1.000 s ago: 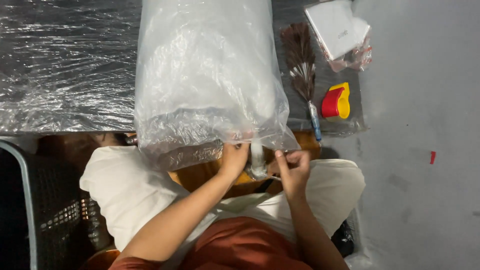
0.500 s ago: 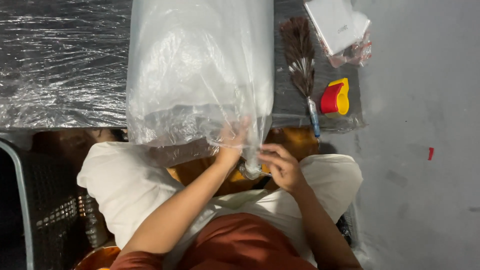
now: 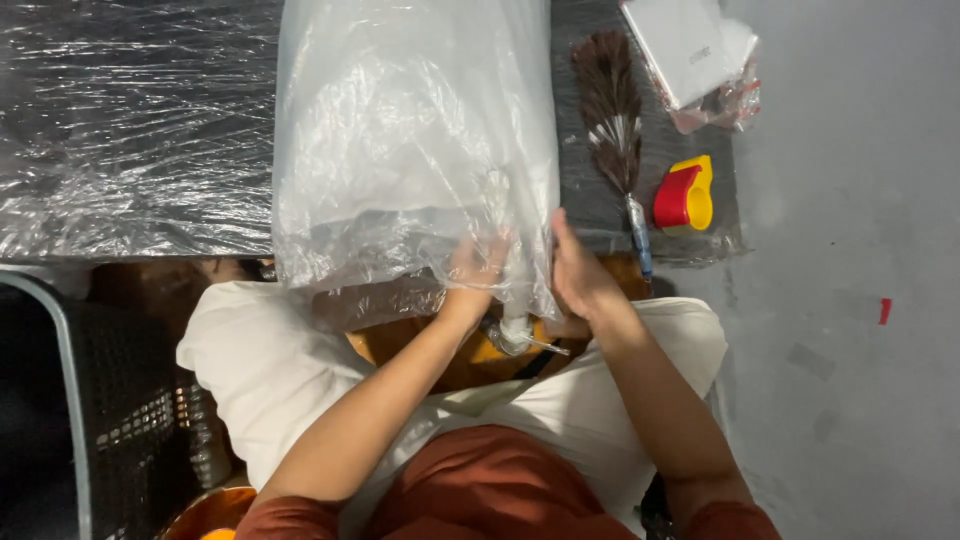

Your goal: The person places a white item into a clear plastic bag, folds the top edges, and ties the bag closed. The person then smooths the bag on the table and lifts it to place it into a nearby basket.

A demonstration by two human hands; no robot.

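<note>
A large clear plastic bag (image 3: 410,140) with something white inside lies on a table wrapped in plastic film (image 3: 130,130), its open end hanging over the near edge. My left hand (image 3: 476,272) is inside the bag's mouth, seen through the film, pressing against the plastic. My right hand (image 3: 577,270) grips the bag's right edge from outside, thumb up along it. A small white and metallic piece (image 3: 512,335) hangs below the bag between my hands.
A brown feather duster (image 3: 615,120) with a blue handle lies right of the bag. Beside it sit a red and yellow tape dispenser (image 3: 684,194) and a white box in wrap (image 3: 690,45). A black mesh basket (image 3: 90,410) stands at my left. Grey floor is at the right.
My right hand rose from below the bag's mouth to grip its right edge. My left hand stayed inside the bag. The bag shifted slightly right.
</note>
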